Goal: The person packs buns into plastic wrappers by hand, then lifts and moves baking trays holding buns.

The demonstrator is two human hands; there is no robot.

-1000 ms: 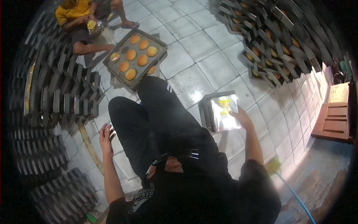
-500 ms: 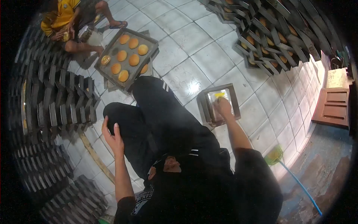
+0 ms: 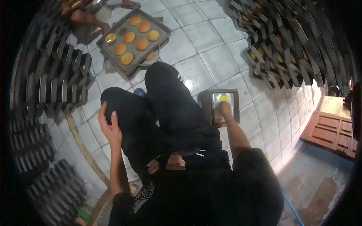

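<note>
My left hand (image 3: 110, 122) rests on my left knee, fingers and thumb apart, holding nothing. To my right, my right hand (image 3: 226, 109) reaches into a shallow square metal tin (image 3: 207, 109) on the floor. Its fingers are pressed together on a clear plastic bag (image 3: 216, 101) with a yellow print, lying in a stack there; the fingertips are partly hidden. In front of my knees is a dark baking tray (image 3: 163, 27) bearing several round golden buns (image 3: 141, 44). One bun (image 3: 110, 38) at its left side looks shiny, as if wrapped in plastic.
Stacked dark baking trays (image 3: 62, 83) rise on the left. More stacked trays (image 3: 281, 56) with buns stand at the right. Another person's leg (image 3: 88, 19) shows at the upper left. A wooden pole (image 3: 81, 141) lies on the tiles; a wooden panel (image 3: 330, 130) is far right.
The head view has shifted, so the other person is now mostly out of frame. My right hand stays at the plastic bags, and my left hand stays on the knee.
</note>
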